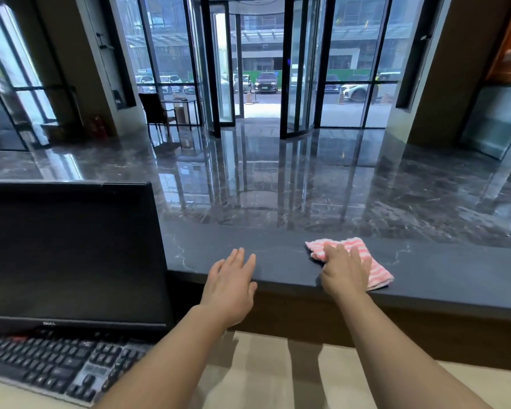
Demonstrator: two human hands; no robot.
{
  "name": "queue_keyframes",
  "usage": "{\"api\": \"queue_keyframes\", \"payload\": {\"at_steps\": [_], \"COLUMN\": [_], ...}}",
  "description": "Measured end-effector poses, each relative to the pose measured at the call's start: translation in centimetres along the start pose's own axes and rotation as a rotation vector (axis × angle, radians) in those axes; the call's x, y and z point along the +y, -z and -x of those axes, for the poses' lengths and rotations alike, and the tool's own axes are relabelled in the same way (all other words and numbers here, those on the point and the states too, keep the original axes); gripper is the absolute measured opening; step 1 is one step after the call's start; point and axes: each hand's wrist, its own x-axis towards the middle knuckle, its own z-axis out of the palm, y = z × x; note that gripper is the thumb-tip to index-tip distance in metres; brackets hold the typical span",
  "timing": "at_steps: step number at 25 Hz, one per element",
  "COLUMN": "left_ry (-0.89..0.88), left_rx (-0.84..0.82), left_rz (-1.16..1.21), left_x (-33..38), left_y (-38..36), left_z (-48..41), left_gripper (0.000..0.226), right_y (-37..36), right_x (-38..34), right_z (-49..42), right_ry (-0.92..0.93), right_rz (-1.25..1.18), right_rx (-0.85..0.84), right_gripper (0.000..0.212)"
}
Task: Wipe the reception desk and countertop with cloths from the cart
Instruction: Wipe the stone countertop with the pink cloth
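Head view shows the right hand point(344, 273) pressing down with flat fingers on a pink striped cloth point(379, 274), which lies on the dark countertop point(278, 255) at about 5 o'clock, near the front edge. The left hand point(230, 286) is at 6 o'clock, fingers straight and holding nothing, touching the countertop edge. A black monitor point(68, 252) and keyboard point(50, 367) sit at 8 o'clock on the lower desk point(322, 370).

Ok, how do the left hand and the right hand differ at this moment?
The left hand is bare and touches no cloth; the right hand presses on the pink striped cloth. The left hand is nearer the monitor; the right hand is farther along the countertop. Both have fairly straight fingers and reach over the countertop's near edge.
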Motion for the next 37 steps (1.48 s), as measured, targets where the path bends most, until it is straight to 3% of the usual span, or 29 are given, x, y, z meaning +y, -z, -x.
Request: {"api": "queue_keyframes", "payload": {"at_steps": [6, 12, 17, 22, 25, 28, 31, 37], "left_ry": [0.123, 0.188, 0.221, 0.137, 0.117, 0.129, 0.126, 0.073], "left_rx": [0.024, 0.107, 0.058, -0.021, -0.024, -0.021, -0.027, -0.039], "left_rz": [0.033, 0.153, 0.132, 0.043, -0.029, -0.051, -0.02, 0.035], "left_x": [-2.9, -6.0, -6.2, -2.7, -1.8, -1.7, -1.9, -3.0], "left_y": [-0.9, -1.2, -0.9, -0.3, 0.0, 0.1, 0.2, 0.5], "left_z": [0.1, 1.3, 1.2, 0.4, 0.0, -0.2, -0.2, -0.2], "left_gripper": [0.061, 0.068, 0.078, 0.061, 0.047, 0.047, 0.051, 0.062], "right_y": [-3.1, -6.0, -5.6, -3.4, -1.3, -0.4, -0.7, -2.7], "right_x": [-7.3, -17.1, -15.9, -5.7, 2.2, 6.6, 5.7, -4.4], "right_z": [0.1, 2.5, 1.0, -2.8, -5.2, -6.4, -6.6, -5.9], "right_ry": [0.152, 0.571, 0.782, 0.603, 0.412, 0.289, 0.242, 0.442], "right_rz": [-0.009, -0.079, 0.05, 0.125, 0.135, 0.139, 0.115, 0.052], "right_rx": [-0.056, -0.246, -0.298, -0.189, -0.208, -0.213, -0.235, -0.285], "right_gripper": [0.044, 0.045, 0.049, 0.048, 0.051, 0.051, 0.052, 0.053]}}
